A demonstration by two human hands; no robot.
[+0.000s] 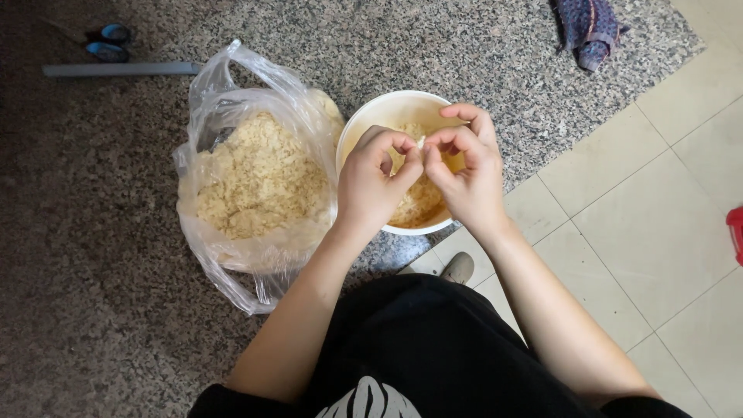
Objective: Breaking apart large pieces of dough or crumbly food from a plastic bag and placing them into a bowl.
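Observation:
My left hand and my right hand meet above a white bowl on the floor. Between the fingertips of both hands sits a small pale piece, pinched from both sides. The bowl holds more of the pale yellowish pieces, mostly hidden under my hands. Left of the bowl, touching it, an open clear plastic bag is filled with similar small pale pieces.
The bowl and bag rest on speckled granite floor that meets pale tiles at the right. A grey bar and blue objects lie far left. A purple cloth lies at the top right. A red object shows at the right edge.

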